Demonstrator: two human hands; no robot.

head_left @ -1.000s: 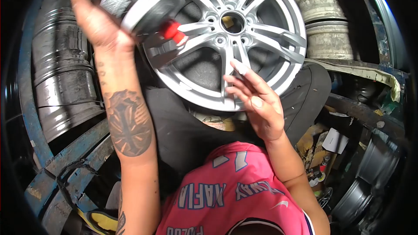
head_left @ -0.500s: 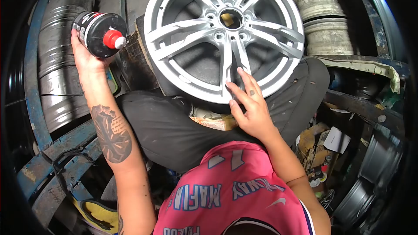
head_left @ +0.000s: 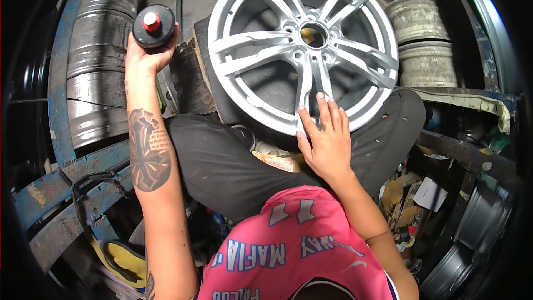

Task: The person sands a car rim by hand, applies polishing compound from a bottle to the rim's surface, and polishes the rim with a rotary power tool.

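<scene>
A black bottle (head_left: 154, 26) with a red and white cap stands upright in my left hand (head_left: 149, 55), whose fingers wrap round it. Before me lies a silver alloy wheel (head_left: 261, 105) with twin spokes, its face turned up. My right hand (head_left: 328, 141) rests on the wheel's near rim and lower spokes, fingers spread and holding nothing. The bottle is to the left of the wheel, apart from it. Its label is out of sight.
Stacked wheel rims (head_left: 100, 39) stand at the left, more pale rims (head_left: 417, 19) at the back right. Blue metal rails (head_left: 47, 186) run along the left. Dark rims (head_left: 483, 211) and a white box (head_left: 429, 194) lie at the lower right. My crossed legs (head_left: 216, 155) are under the wheel.
The bottle has gone from tilted to upright in my left hand, its top now facing me. My right hand has flattened and spread on the wheel. The whole view has shifted slightly.
</scene>
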